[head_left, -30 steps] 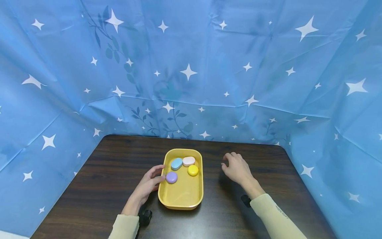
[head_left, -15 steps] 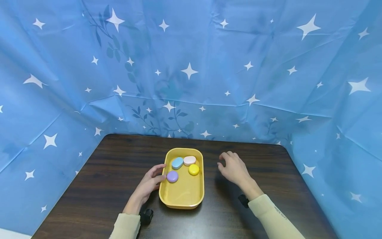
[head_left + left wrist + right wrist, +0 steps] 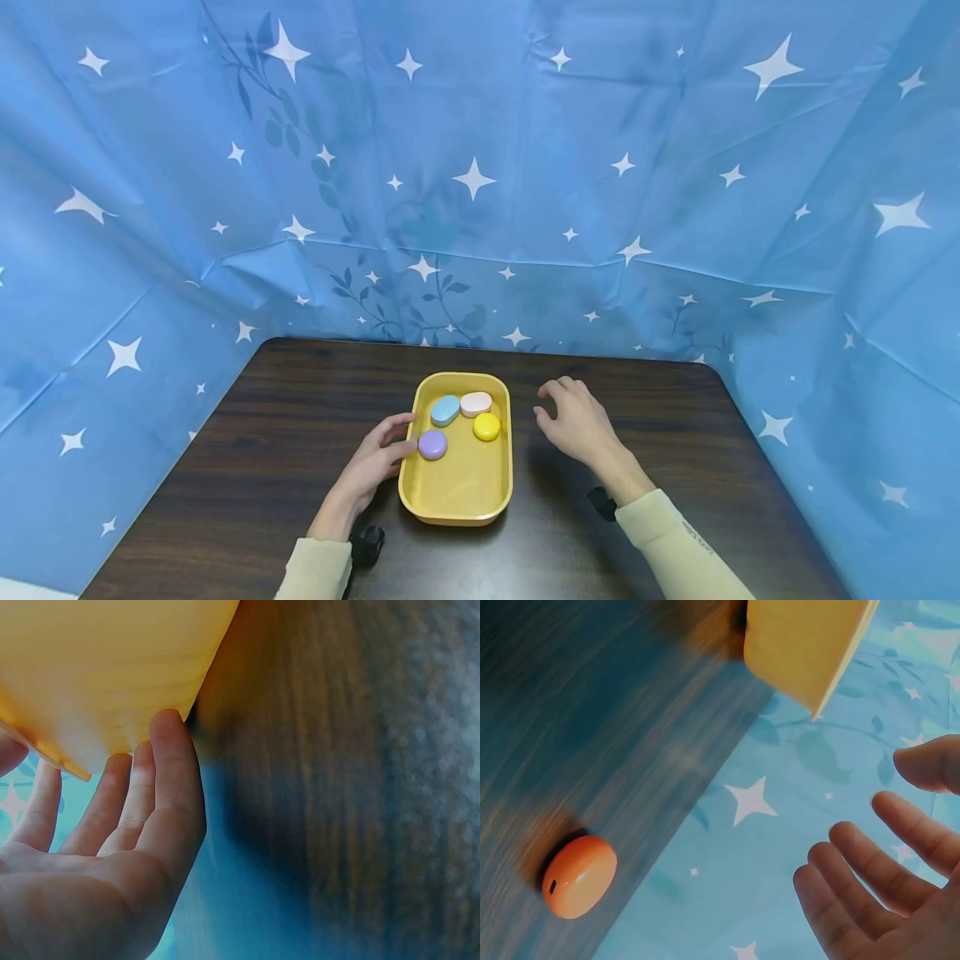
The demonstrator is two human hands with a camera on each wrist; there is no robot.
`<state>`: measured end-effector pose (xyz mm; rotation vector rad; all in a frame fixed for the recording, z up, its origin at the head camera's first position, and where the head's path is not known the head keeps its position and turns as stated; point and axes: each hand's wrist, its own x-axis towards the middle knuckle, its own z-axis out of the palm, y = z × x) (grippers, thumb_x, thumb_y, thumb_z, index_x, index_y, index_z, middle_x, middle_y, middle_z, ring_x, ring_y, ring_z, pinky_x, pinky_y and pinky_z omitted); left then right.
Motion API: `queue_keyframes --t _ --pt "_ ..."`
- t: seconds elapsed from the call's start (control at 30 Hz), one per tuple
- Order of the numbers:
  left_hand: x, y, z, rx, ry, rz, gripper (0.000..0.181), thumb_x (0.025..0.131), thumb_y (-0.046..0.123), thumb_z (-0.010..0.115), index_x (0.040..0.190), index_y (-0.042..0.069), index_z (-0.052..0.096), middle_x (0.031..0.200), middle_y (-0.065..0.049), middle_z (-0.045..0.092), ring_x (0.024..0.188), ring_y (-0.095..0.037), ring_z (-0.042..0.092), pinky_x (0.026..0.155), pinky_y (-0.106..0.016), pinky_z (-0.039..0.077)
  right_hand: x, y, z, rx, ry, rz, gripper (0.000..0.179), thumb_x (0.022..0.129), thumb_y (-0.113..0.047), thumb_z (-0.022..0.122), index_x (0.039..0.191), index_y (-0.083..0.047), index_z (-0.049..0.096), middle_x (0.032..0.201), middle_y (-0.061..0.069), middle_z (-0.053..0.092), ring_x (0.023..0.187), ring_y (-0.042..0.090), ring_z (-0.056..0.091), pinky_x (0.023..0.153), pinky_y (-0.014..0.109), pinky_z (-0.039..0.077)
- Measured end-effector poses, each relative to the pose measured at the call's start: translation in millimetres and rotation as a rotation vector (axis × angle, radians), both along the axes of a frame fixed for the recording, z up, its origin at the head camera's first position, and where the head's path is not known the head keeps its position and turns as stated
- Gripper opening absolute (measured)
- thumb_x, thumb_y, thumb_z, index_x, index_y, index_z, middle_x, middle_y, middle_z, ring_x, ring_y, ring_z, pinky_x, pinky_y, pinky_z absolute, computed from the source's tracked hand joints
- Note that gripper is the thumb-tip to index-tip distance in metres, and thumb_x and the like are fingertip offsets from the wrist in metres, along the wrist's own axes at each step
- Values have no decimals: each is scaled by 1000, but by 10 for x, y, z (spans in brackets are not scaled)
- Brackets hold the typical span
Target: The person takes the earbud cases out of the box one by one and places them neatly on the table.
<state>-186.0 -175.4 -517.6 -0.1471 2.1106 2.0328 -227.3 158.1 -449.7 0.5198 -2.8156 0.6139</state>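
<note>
A yellow rectangular tray [image 3: 463, 492] lies on the dark table. My left hand [image 3: 371, 460] holds its left side, thumb over the rim and the other fingers against the outer wall [image 3: 112, 682]. Inside are four-sided groupings of smooth pebble-like pieces: a blue oval [image 3: 445, 410], a pale pink oval [image 3: 476, 405], a yellow round piece [image 3: 486, 427] and a purple round piece [image 3: 432, 445]. Right of the tray, my right hand [image 3: 579, 422] hovers with fingers loosely bent, holding nothing. The right wrist view shows an orange pebble-like piece [image 3: 580, 876] with a small dark slot, hidden in the head view.
The dark wood table [image 3: 315, 375] has rounded far corners. A blue curtain with white stars [image 3: 480, 208] surrounds its back and sides. Black bands with small cameras [image 3: 367, 546] sit on my wrists.
My right hand has moved left, closer to the tray. My left hand, the tray and the pieces in it stay in place.
</note>
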Motion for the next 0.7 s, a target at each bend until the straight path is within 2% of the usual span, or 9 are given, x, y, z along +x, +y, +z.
queue_keyframes --t 0.7 --pt "0 5 13 4 -3 -2 47 98 11 64 144 10 53 145 -18 50 122 -33 57 95 -53 52 76 -210 66 -33 -15 64 25 91 -22 74 114 -12 69 116 4 63 103 24 55 83 44 54"
